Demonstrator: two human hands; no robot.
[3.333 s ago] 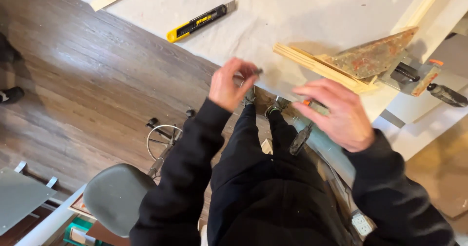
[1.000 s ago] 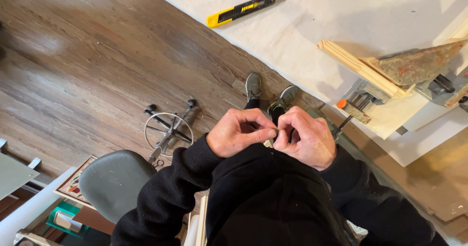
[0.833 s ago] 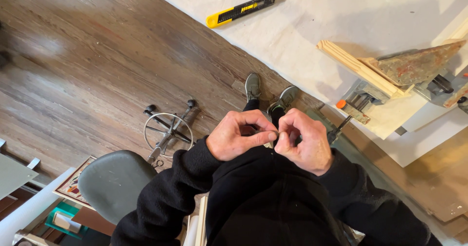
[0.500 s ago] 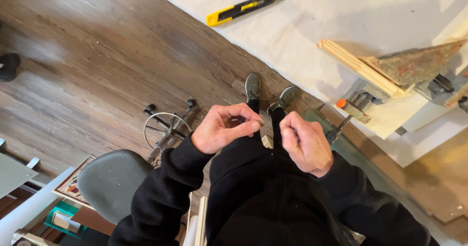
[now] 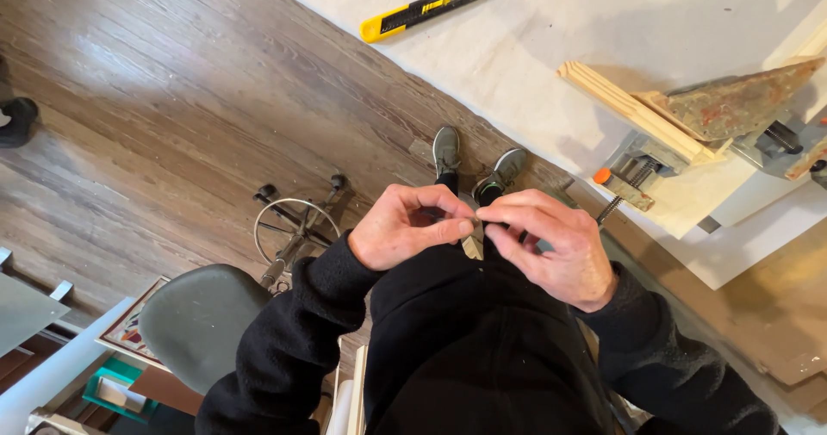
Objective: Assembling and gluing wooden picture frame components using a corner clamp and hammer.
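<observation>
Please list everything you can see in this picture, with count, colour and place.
utility knife: one, yellow and black, on the white sheet, top.
wood strips: a few, pale, on the sheet, right.
rusty wedge: one, brown, beside the strips.
clamp: one, grey with orange tip, sheet edge.
stool: one, grey seat, lower left.
shoes: two, grey, on the wood floor.
small piece: one, pale, pinched between both hands.
left hand; right hand: centre.

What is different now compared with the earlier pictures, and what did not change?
Both hands left the table edge and came together at the waist; the left hand and right hand now pinch a small pale piece between them. The yellow knife and wood strips lie unmoved.
</observation>
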